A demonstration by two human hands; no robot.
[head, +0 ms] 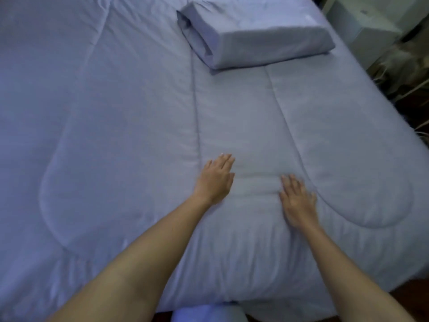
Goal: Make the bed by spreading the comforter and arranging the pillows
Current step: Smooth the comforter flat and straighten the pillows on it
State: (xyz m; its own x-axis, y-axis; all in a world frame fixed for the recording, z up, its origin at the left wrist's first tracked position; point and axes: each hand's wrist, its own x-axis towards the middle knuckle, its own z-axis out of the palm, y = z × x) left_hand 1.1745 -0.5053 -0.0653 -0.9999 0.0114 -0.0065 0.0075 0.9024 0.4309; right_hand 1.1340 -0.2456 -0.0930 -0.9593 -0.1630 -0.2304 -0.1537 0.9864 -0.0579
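A pale blue quilted comforter (116, 124) lies spread across the whole bed, with curved stitched seams and light creases near the front edge. One pillow (260, 36) in a matching blue case lies on top of it at the far right. My left hand (216, 180) rests flat on the comforter, fingers straight and pointing away from me. My right hand (298, 201) lies flat on the comforter a little to the right and nearer, fingers spread and slightly blurred. Neither hand holds anything.
The bed's right edge runs diagonally down the right side. Beyond it stands white furniture (362, 26) at the top right, with a dark floor and pale cords or stalks (399, 73) below it. The comforter's front edge hangs near my body.
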